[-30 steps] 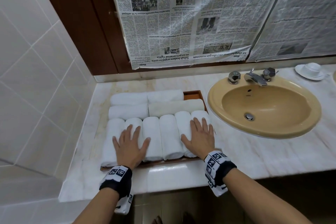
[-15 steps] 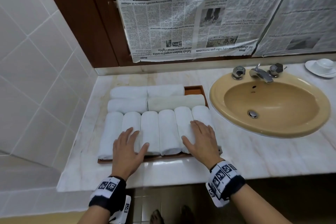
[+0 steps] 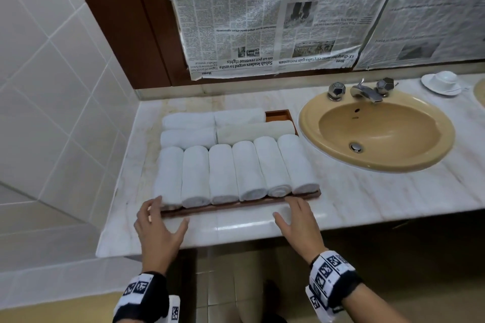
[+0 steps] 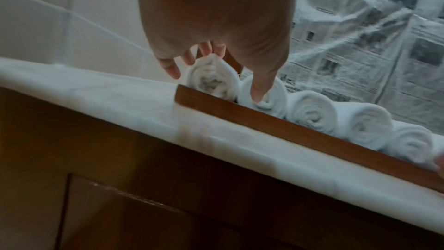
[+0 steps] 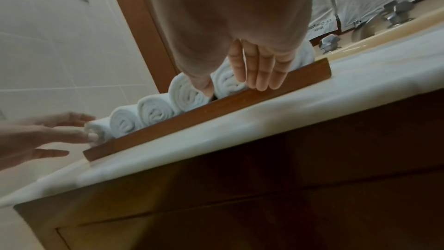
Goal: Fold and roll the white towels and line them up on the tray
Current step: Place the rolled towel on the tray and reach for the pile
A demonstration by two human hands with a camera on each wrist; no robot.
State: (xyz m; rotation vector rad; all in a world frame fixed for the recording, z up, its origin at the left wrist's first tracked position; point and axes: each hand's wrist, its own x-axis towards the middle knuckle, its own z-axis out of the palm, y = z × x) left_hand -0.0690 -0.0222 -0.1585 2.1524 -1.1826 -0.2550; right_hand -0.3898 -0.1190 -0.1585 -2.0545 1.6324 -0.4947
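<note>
Several rolled white towels [image 3: 221, 173] lie side by side in a front row on the wooden tray [image 3: 236, 206], with more rolls [image 3: 189, 137] lying crosswise behind them. My left hand [image 3: 157, 225] hovers over the counter at the tray's front left corner, fingers spread and holding nothing. My right hand [image 3: 298, 220] is just in front of the tray's right end, fingers straight and together. In the left wrist view the towel ends [image 4: 312, 111] show above the tray's front rim [image 4: 288, 130]. In the right wrist view my fingers [image 5: 260, 75] reach the rim [image 5: 192, 121].
The tray sits on a white marble counter [image 3: 367, 204]. A tan sink [image 3: 378, 134] with a chrome tap [image 3: 364, 92] lies to the right, a white cup and saucer [image 3: 441, 82] beyond it. Tiled wall [image 3: 52, 86] stands left; newspaper [image 3: 262, 16] covers the back.
Both hands have drawn back off the tops of the towels toward me, now at the tray's front edge. The towels stay in place.
</note>
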